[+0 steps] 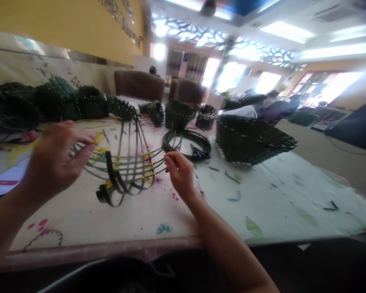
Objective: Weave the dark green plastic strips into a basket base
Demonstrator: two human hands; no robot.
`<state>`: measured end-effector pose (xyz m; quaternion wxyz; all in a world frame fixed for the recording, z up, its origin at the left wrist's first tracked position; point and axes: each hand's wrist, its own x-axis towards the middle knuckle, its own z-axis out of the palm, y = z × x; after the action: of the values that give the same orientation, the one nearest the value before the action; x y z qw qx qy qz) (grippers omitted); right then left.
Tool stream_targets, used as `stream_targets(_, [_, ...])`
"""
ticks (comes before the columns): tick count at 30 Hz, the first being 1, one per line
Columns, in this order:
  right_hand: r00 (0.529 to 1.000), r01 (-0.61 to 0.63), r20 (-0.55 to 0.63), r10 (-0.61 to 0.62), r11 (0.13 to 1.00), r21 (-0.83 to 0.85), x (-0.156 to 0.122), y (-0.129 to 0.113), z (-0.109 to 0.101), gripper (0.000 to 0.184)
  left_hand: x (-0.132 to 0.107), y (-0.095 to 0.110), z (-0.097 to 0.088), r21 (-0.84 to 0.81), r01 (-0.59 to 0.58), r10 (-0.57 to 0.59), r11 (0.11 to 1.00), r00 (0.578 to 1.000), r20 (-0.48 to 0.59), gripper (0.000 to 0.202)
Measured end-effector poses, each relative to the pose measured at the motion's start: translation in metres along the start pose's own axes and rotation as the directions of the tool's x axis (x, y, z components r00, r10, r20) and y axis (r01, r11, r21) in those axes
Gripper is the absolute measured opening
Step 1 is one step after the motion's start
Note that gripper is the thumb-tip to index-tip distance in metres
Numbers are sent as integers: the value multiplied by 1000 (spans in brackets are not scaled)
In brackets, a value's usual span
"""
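Observation:
A half-woven piece of dark green plastic strips [131, 167] stands curved on the table between my hands, with small yellow ties at several crossings. Left of it, my left hand [59, 152] is raised and slightly blurred. Its thumb and fingers pinch together at a small blurred yellow piece [99, 138]. My right hand [181, 173] is closed at the weave's right side, its fingertips on the end of a green strip. A rolled strip end [103, 193] curls at the weave's lower left.
Behind the weave lies a coil of green strip [187, 140], with dark-handled cutters [200, 153] at it. A large green basket [250, 140] stands to the right, smaller baskets [178, 114] behind. At left, a phone [7, 179] lies on the patterned tablecloth [262, 199]; strip scraps are scattered about.

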<state>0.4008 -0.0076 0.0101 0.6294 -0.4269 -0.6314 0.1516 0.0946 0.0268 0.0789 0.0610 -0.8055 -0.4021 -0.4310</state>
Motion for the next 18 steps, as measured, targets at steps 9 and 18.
stream_targets(9, [943, 77, 320, -87, 996, 45, -15, 2, 17, 15, 7, 22, 82, -312, -460, 510, 831, 854, 98, 18])
stream_targets(18, [922, 131, 369, -116, 991, -15, -18, -1, 22, 28, -22, 12, 103, -416, -288, 389, 863, 903, 181, 20])
